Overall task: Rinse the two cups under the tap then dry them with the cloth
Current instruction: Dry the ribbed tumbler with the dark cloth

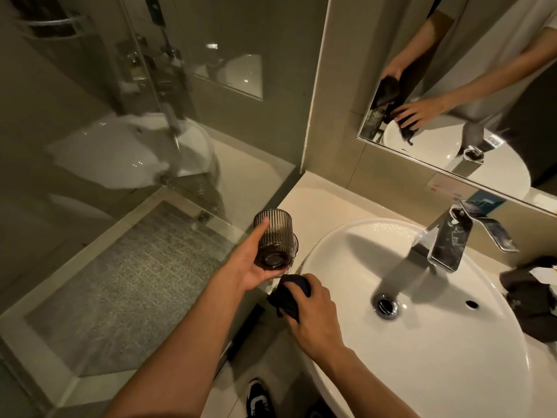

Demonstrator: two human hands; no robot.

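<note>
Bathroom washbasin (346,236) – drying step, tap (446,239) off.
Left hand (250,267) clamped the ribbed glass cup (272,239) sideways, base exposed – right hand (313,318) closed on the dark cloth (289,297).

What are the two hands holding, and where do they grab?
The left hand holds a ribbed dark cup by its side and base. The right hand clutches a bunched dark cloth.

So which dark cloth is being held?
The bunched dark cloth in the right hand, by the basin's near-left rim. The other dark cloth lies untouched on the counter right of the tap.
</note>
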